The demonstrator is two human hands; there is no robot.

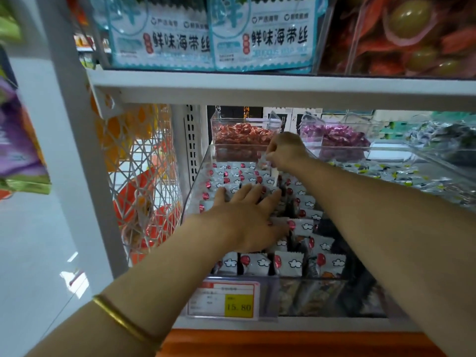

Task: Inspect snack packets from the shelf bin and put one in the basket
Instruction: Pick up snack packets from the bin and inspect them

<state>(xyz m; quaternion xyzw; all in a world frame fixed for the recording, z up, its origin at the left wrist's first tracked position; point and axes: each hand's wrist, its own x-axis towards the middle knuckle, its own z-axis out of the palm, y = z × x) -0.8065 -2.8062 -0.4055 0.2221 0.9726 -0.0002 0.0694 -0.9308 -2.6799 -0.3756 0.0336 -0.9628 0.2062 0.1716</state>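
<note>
A clear plastic shelf bin (197,176) holds several rows of small white snack packets (288,264) printed with red dots and clouds. My left hand (244,217) lies flat with spread fingers on the packets in the middle of the bin. Farther back, my right hand (284,150) pinches one small white packet (264,162) by its top edge, lifted just above the back rows. No basket is in view.
A shelf board (283,88) hangs low over the bin, with blue seaweed packs (206,34) above it. Behind stand clear bins of red candies (242,135) and purple candies (334,140). A white upright post (77,150) is left; a price tag (224,300) fronts the bin.
</note>
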